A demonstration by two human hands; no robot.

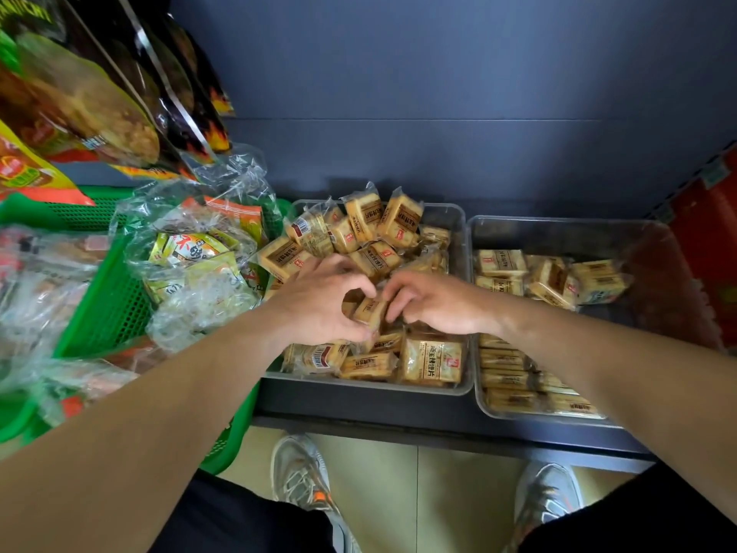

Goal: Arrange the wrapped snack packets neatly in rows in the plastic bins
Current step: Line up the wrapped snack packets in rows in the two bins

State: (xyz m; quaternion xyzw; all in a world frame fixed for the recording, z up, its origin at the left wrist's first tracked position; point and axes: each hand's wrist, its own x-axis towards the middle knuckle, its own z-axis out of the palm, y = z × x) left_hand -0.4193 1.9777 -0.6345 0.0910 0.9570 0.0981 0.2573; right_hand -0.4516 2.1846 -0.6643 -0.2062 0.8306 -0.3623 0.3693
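Hanging bags (79, 97), upper left: blurred, cropped by frame edge. Packet (369, 309) between left hand (319, 305) and right hand (442, 305): mostly covered by fingers. Right bin (558, 227): near right corner behind forearm (598, 353). Label print unreadable.

We read most on the flat snack packet (432, 363) at the near edge of the left bin (359, 387). It carries a row of five dark Chinese characters, perhaps 海玉烤馍片, though blur leaves us unsure, and a small red square mark sits beside them. A back packet (304, 226) and a front packet (319, 356) each carry a barcode, with digits too small to read. A green-and-yellow packet (191, 247) in the clear bag (223, 181) bears a large 不.
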